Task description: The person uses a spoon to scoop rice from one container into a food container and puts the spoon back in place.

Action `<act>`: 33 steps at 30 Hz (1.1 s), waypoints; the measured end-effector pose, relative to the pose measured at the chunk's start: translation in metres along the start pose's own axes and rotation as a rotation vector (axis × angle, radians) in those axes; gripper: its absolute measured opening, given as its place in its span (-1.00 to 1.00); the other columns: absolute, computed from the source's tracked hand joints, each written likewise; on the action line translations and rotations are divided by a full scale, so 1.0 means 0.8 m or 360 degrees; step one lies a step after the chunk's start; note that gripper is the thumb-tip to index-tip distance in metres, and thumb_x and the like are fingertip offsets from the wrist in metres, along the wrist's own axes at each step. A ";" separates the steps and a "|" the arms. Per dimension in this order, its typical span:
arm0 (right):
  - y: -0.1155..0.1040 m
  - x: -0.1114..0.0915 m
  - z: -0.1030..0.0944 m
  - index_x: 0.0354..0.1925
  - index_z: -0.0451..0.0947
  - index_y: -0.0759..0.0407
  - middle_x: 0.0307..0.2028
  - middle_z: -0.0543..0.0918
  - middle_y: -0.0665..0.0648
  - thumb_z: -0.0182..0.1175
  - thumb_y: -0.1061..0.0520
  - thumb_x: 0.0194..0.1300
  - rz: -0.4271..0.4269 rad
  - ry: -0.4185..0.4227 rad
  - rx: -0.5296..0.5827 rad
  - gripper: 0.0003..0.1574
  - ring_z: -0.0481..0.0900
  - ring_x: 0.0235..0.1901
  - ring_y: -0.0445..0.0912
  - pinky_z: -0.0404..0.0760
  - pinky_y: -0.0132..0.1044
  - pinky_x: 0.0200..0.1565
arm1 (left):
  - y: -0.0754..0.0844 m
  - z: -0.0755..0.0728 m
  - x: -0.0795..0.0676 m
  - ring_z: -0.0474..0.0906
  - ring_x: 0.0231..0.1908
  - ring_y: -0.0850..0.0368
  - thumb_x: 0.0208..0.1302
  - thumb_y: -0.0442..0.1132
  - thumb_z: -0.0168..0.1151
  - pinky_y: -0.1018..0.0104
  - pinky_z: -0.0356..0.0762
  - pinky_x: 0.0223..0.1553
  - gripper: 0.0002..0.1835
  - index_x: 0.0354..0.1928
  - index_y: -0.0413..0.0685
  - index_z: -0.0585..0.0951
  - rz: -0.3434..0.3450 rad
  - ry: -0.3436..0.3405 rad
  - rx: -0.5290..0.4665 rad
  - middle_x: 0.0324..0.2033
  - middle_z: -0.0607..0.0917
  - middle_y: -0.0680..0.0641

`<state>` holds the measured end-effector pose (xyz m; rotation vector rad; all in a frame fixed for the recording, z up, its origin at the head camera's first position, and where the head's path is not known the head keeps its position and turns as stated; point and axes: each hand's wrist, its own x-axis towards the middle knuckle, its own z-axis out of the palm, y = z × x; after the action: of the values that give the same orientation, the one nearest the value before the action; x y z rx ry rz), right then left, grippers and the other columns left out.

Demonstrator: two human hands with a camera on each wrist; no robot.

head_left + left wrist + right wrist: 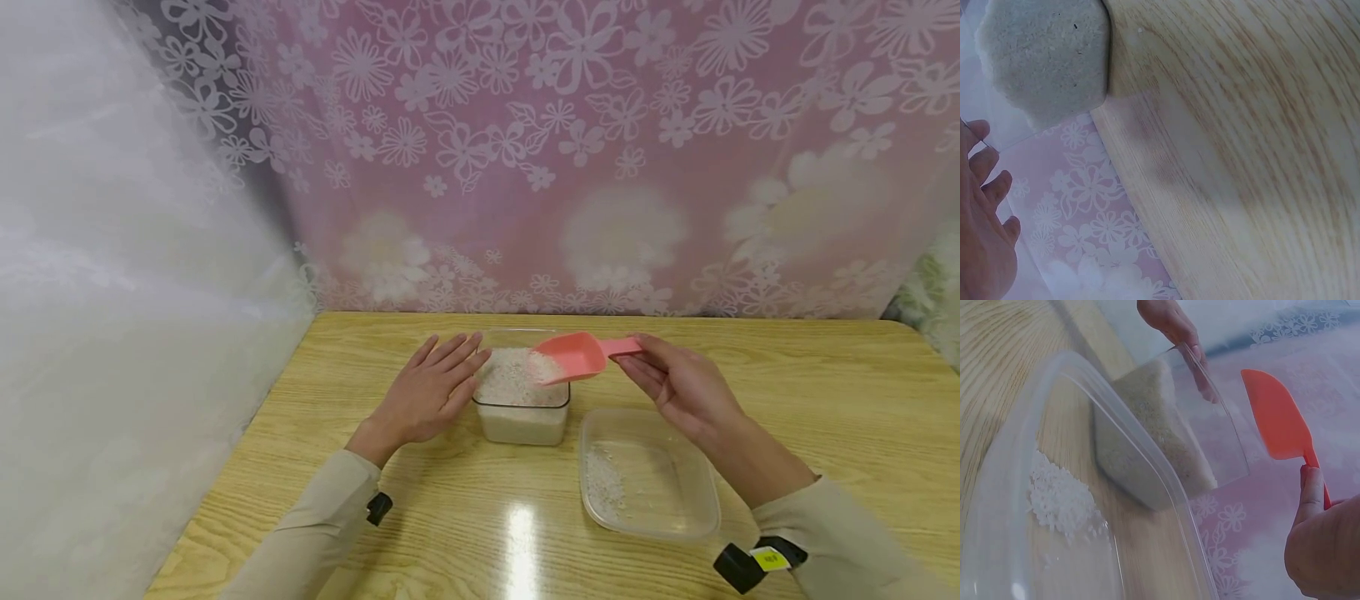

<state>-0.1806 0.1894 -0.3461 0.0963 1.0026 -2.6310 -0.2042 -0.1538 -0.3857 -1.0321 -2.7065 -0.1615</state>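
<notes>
My right hand (686, 387) grips the handle of a pink-red scoop (581, 357), with some rice (546, 367) near its front lip. The scoop is over a clear deep container (523, 427) that is largely filled with rice. In the head view my left hand (431, 392) lies flat with straight fingers, fingertips right at that container's left rim. The left wrist view has the left hand (985, 231) at its left edge, near the container. A shallow clear plastic box (1147, 453) shows large in the right wrist view, with a small heap of rice (1060, 497) inside.
Both containers stand on a wood-grain table (442, 517), the shallow box nearer and to the right. Behind the table hangs a pink flowered curtain (525, 167), and a whitish sheet (135, 333) hangs along the left side.
</notes>
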 end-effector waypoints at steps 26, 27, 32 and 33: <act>-0.027 -0.056 -0.079 -0.08 0.63 0.38 -0.18 0.68 0.31 -0.11 0.27 0.50 0.0011 -0.0131 0.0093 -0.64 0.67 -0.12 0.03 0.52 -0.25 0.04 | 0.000 0.002 -0.002 0.04 0.41 0.02 0.53 -0.01 -0.31 0.00 -0.14 0.39 -0.47 0.46 0.08 0.22 -0.0004 0.0042 -0.0030 0.44 0.12 0.01; -0.027 -0.058 -0.082 -0.08 0.63 0.38 -0.17 0.68 0.30 -0.11 0.27 0.50 0.0013 -0.0123 0.0082 -0.64 0.67 -0.12 0.02 0.52 -0.25 0.04 | 0.000 0.002 -0.002 0.03 0.41 0.02 0.53 0.00 -0.32 0.01 -0.14 0.40 -0.47 0.46 0.08 0.22 -0.0006 0.0042 -0.0029 0.44 0.11 0.02; -0.027 -0.067 -0.096 -0.07 0.63 0.37 -0.17 0.68 0.30 -0.11 0.27 0.51 0.0016 -0.0101 0.0039 -0.63 0.66 -0.11 0.02 0.52 -0.26 0.05 | 0.001 0.003 -0.002 0.02 0.41 0.03 0.54 0.01 -0.36 0.01 -0.15 0.40 -0.46 0.46 0.08 0.21 -0.0003 0.0040 -0.0026 0.45 0.10 0.02; -0.026 -0.069 -0.099 -0.07 0.64 0.37 -0.17 0.68 0.30 -0.12 0.27 0.51 0.0013 -0.0100 0.0029 -0.63 0.66 -0.11 0.01 0.52 -0.26 0.04 | 0.001 0.003 -0.002 0.02 0.41 0.04 0.54 0.01 -0.36 0.02 -0.16 0.40 -0.46 0.46 0.08 0.21 -0.0001 0.0042 -0.0029 0.45 0.10 0.02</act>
<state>-0.1393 0.2712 -0.3823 0.0216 0.9557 -2.6187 -0.2032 -0.1537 -0.3884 -1.0268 -2.6871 -0.1991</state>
